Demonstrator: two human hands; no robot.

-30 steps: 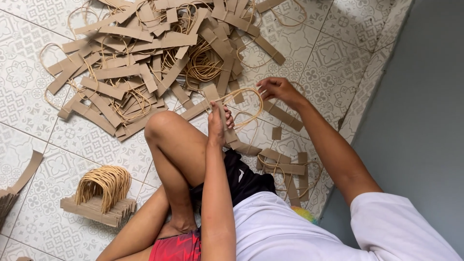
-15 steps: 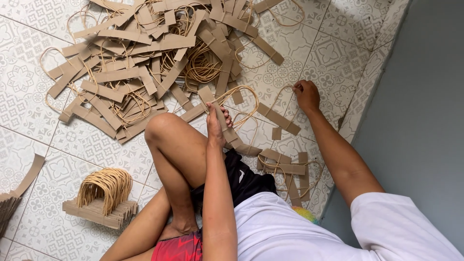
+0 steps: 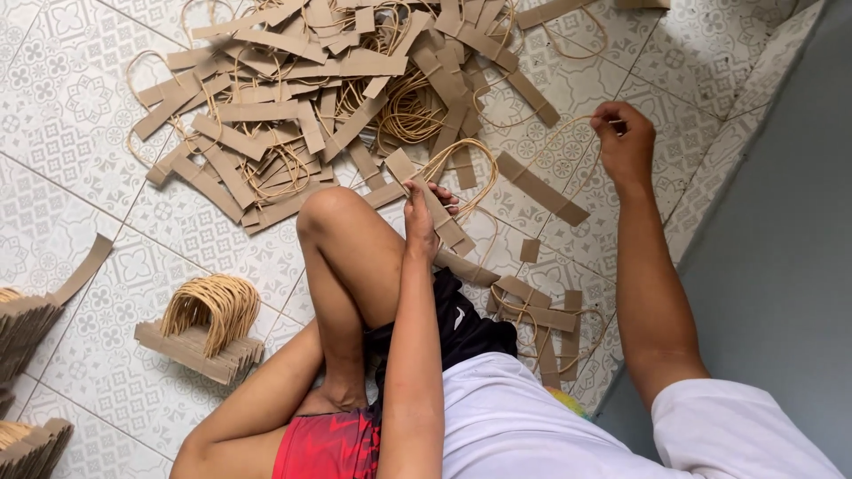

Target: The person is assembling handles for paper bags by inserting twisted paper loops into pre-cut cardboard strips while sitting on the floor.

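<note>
The floor [image 3: 80,160] is laid with pale grey-and-white patterned tiles, their grout lines running on a slant; along the right edge it meets a plain grey wall [image 3: 781,266]. The person sits on these tiles with one knee raised; a loose heap of brown paper strips with cord loops [image 3: 328,98] sprawls across the floor just beyond the knee. The left hand [image 3: 424,206] rests by the knee, its fingers pressed together around one strip with a cord loop [image 3: 444,191] that stands up from the floor. The right hand [image 3: 624,142] is held out well to the right, its fingers pinching a thin cord [image 3: 568,133] that arcs down to a flat brown strip [image 3: 541,188] lying on the tiles. A neat stacked bundle of finished handles [image 3: 206,326] sits on the floor at lower left; further stacks [image 3: 27,328] lie at the left edge.
</note>
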